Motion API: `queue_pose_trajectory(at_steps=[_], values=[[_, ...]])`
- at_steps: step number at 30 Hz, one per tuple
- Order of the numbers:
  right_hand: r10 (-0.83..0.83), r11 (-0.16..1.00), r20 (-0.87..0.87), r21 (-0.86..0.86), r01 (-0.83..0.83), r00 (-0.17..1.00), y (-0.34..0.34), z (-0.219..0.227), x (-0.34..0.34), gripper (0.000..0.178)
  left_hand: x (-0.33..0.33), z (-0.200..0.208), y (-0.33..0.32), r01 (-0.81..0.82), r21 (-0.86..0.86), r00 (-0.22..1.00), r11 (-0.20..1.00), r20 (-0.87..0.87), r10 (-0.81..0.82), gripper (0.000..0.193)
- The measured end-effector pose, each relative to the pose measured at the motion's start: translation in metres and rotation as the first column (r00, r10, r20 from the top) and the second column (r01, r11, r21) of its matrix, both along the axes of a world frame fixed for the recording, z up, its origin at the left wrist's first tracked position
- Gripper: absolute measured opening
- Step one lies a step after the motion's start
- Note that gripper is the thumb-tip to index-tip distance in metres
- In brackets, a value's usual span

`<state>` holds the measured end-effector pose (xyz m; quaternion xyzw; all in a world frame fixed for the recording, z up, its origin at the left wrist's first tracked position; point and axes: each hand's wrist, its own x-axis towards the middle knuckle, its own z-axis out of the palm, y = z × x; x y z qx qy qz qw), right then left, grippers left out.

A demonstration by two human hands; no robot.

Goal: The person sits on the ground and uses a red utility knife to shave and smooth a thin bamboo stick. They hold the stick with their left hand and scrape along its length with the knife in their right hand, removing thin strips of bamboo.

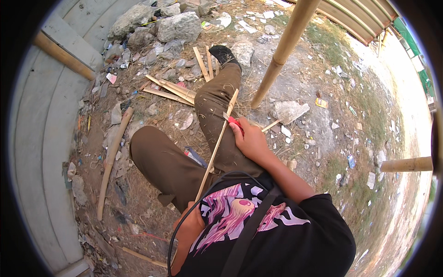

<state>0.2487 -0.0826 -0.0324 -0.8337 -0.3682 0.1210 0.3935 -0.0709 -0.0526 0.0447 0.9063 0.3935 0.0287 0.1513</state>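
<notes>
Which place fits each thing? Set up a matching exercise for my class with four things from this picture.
Things:
1 thin bamboo strip
2 red-handled knife
3 thick bamboo pole
4 grey rocks

Places:
A standing upright beyond the knee
B piled by the concrete wall
C in the right hand
D slanting across the lap

Pairs: 1-D, 2-C, 3-A, 4-B

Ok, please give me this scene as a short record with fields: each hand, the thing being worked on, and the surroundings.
right hand: grips a red-handled knife, blade against the strip
left hand: holds the strip's near end by the torso, partly hidden
worked thing: thin bamboo strip, slanting across the lap
posture: seated on the ground, brown trousers, one leg stretched out
nearby: split bamboo slats, upright bamboo pole, rocks
ground: dirt with shavings and litter
</notes>
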Motion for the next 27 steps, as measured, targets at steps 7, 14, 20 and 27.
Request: queue_pose_trajectory(at_steps=[7,14,20,27], values=[[0.262,0.965,-0.469,0.108,-0.240,0.843,-0.021,0.030,0.030,0.047,-0.008,0.007,0.006,-0.075,-0.066,0.997,0.995,-0.021,0.073,0.017],[0.141,0.983,-0.330,-0.066,-0.172,0.933,-0.004,0.030,0.033,0.051,-0.012,0.020,0.013,-0.065,-0.067,0.996,0.996,-0.059,0.061,0.017],[0.109,0.979,-0.196,-0.150,-0.140,0.974,0.008,0.011,0.031,0.058,-0.021,0.004,0.006,-0.027,0.016,0.998,1.000,-0.059,0.028,0.020],[0.328,0.871,-0.215,-0.308,-0.383,0.920,0.012,0.023,0.035,0.064,-0.020,-0.027,-0.001,-0.002,0.055,0.994,0.998,0.108,-0.004,0.023]])
